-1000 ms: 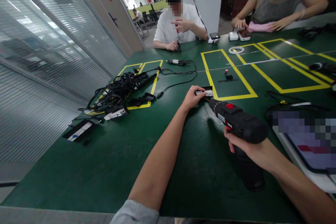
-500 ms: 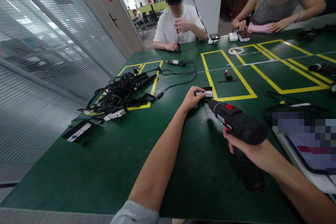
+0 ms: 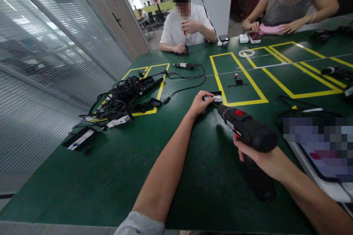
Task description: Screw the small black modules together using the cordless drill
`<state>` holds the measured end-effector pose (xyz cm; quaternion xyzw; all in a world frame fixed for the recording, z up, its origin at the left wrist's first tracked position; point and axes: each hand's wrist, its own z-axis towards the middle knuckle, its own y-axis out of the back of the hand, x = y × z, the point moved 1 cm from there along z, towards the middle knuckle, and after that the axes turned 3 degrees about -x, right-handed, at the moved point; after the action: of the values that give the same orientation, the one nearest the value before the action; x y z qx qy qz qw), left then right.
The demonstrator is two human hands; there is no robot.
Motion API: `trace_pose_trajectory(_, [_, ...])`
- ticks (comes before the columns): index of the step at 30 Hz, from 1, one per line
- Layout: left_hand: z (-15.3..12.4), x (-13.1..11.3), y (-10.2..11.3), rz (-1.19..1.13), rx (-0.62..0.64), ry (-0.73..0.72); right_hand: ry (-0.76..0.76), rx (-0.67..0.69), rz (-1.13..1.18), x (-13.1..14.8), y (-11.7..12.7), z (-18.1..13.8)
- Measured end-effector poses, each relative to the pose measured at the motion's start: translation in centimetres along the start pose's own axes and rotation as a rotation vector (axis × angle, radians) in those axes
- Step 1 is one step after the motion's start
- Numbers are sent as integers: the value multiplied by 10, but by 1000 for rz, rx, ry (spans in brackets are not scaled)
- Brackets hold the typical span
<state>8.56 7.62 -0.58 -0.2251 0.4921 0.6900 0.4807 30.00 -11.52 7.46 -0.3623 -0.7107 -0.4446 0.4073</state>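
A black cordless drill point(image 3: 249, 128) with red switches is gripped in my right hand point(image 3: 263, 159), its chuck pointing forward and left. The thin bit at its front reaches the near side of a small silver-and-black part point(image 3: 217, 98); whether it touches cannot be made out. My left hand point(image 3: 201, 102) pinches that part against the green table point(image 3: 171, 180), with fingers over its left end. Just beyond lie a small black piece point(image 3: 239, 82) and a tiny red item point(image 3: 236, 76), inside a yellow-taped rectangle.
Tangled black cables point(image 3: 128, 91) lie on the left, near a black-and-white flat piece point(image 3: 81, 139). A pen-shaped tool point(image 3: 183, 65) with a cord lies farther back. A tablet point(image 3: 317, 150) sits at right. Two people sit across; one holds a red-handled tool point(image 3: 184, 31).
The whole view has shifted slightly, with everything a little farther left. Both hands keep their hold, and the drill stays against or close to the silver-and-black part.
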Motion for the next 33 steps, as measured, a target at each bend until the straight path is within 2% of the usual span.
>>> trace_pose_trajectory(33, [0, 7, -3, -41, -29, -13, 18, -25, -23, 10, 0, -2])
